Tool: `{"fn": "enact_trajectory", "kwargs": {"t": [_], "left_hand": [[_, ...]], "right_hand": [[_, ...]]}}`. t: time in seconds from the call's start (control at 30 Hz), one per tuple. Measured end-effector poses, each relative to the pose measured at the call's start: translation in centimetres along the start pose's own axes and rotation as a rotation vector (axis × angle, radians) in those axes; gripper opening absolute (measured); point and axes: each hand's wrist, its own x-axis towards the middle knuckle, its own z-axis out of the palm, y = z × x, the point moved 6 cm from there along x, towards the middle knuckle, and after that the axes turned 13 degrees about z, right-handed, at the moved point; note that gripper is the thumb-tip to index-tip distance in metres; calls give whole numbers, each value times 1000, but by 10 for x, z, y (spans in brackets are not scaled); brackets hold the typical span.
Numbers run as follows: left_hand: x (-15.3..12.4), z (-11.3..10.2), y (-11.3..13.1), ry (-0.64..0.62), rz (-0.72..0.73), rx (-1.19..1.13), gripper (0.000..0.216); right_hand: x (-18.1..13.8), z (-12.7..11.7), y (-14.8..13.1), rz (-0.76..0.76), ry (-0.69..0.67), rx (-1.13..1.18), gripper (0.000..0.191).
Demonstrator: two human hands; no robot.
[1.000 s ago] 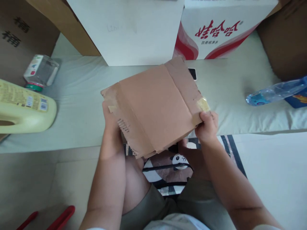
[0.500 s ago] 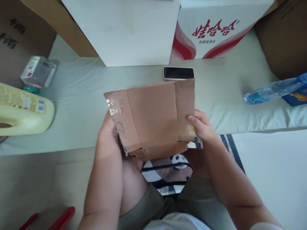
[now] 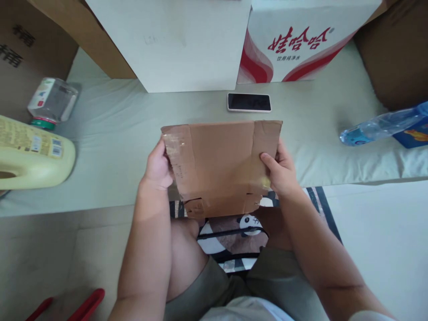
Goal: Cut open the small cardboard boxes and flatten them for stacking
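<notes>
A brown cardboard box [image 3: 222,162], flattened or seen from one broad side, is held up over my lap between both hands. Clear tape shows along its left edge, and a flap hangs at its lower edge. My left hand [image 3: 158,165] grips the left edge, with its fingers partly hidden behind the cardboard. On the right edge, my right hand [image 3: 281,171] is closed with the thumb on the front face and the fingers behind. Just beyond the top edge lies a phone [image 3: 249,102], screen up, touched by neither hand.
White cartons [image 3: 190,49] stand along the back of the green-covered seat [image 3: 123,129]. To the left are a yellow jug [image 3: 43,156] and a clear bottle [image 3: 55,100]. A plastic bottle [image 3: 377,127] lies right. Below is a panda-patterned item [image 3: 234,240]; red handles [image 3: 87,305] are lower left.
The cardboard has turned more level and shifted slightly right, showing the whole phone. My left hand has moved up its left edge and is more visible.
</notes>
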Motion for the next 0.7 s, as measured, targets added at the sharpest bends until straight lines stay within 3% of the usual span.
{"fn": "enact_trajectory", "kwargs": {"t": [0.07, 0.23, 0.3, 0.4, 0.57, 0.7], "left_hand": [[-2, 2, 1, -37, -47, -12, 54], [-9, 10, 1, -221, -80, 110, 31], [-10, 10, -2, -236, -88, 130, 24], [-3, 3, 1, -131, -1, 53, 14], [12, -9, 22, 114, 322, -212, 10], [18, -12, 22, 197, 331, -300, 22]], "right_hand": [[2, 1, -2, -5, 23, 13, 61], [4, 0, -6, -60, 96, -17, 75], [6, -2, -3, -43, 118, -19, 78], [7, -11, -1, -25, 206, -30, 68], [4, -21, -10, -76, 317, -65, 37], [9, -8, -2, 49, 153, 125, 35]]}}
